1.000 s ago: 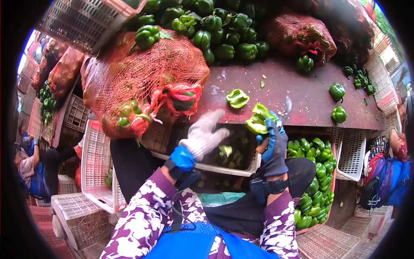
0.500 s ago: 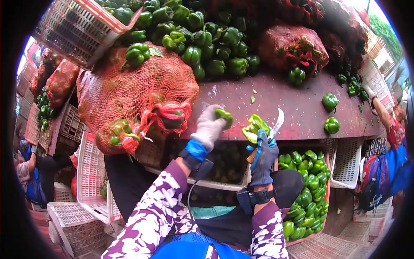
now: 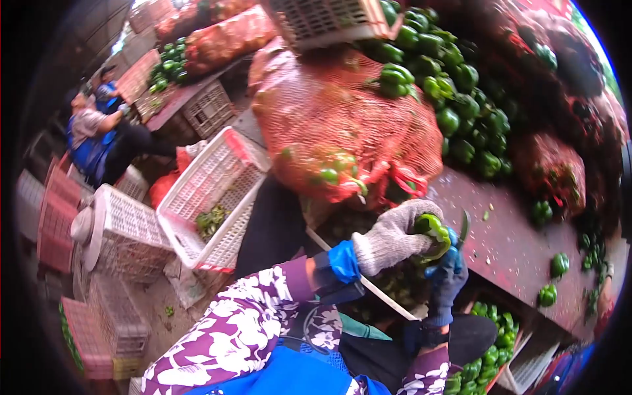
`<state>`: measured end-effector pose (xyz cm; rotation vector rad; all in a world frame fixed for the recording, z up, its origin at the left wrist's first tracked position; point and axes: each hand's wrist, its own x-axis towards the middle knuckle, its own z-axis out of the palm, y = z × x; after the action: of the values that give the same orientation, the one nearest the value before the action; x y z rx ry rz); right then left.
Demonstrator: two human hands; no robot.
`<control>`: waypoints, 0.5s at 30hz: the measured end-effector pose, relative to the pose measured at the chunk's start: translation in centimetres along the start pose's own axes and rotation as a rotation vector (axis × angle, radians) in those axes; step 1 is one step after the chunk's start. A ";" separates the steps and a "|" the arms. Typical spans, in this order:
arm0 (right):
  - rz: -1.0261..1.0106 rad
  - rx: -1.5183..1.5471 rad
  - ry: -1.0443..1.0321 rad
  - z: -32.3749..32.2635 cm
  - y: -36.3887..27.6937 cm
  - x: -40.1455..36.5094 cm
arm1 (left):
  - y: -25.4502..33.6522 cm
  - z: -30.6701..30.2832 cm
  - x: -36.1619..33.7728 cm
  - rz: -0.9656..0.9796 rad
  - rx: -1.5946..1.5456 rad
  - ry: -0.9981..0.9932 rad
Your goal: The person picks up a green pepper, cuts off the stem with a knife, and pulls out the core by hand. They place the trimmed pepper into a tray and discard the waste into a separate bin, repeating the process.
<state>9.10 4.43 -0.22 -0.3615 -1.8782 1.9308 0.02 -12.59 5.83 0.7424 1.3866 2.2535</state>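
Head view: your left hand (image 3: 393, 240) is clasping its fingers (image 3: 421, 210) tight around the green pepper (image 3: 432, 228) above the table's (image 3: 507, 245) near edge. Your right hand (image 3: 447, 280), touching it from the near right, is gripping the knife (image 3: 465, 225) with its blade pointing away from you.

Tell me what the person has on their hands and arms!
The left hand wears a grey-white knitted glove with a bright blue cuff. The right hand wears a dark blue glove, with a black strap round the wrist. Both sleeves are purple with white flowers.
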 end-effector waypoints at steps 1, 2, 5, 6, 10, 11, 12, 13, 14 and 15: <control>0.074 0.115 0.014 0.8 -1.6 0.0 | 2.8 -0.6 -0.7 0.030 0.014 0.058; 0.154 0.227 0.036 1.5 -2.6 0.0 | 5.9 -1.2 -1.7 0.054 0.026 0.110; 0.151 0.226 0.125 0.5 -0.6 0.8 | 14.3 -4.2 -5.6 0.206 0.234 0.336; 0.138 0.223 0.143 0.3 -0.5 0.9 | 16.4 -5.3 -6.8 0.233 0.239 0.450; 0.189 0.223 0.161 0.5 -0.7 0.4 | 19.1 -15.9 -12.6 0.330 0.642 0.762; 0.205 0.213 0.149 0.6 -0.7 0.4 | 19.1 -21.1 -14.6 0.230 1.172 0.780; 0.223 0.205 0.133 0.6 -0.8 0.3 | 19.1 -24.7 -15.6 0.117 1.703 0.767; 0.220 0.239 0.120 0.7 -0.9 0.2 | 19.2 -24.6 -15.5 0.033 1.900 0.760; 0.230 0.245 0.121 0.8 -1.4 0.3 | 19.0 -24.3 -15.1 -0.044 2.092 0.747; 0.241 0.249 0.128 1.0 -1.9 0.2 | 19.4 -23.3 -13.2 -0.042 2.066 0.692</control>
<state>8.66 3.66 1.72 -0.6402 -1.5493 2.2103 -5.13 -44.74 11.55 0.1969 3.6561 0.1037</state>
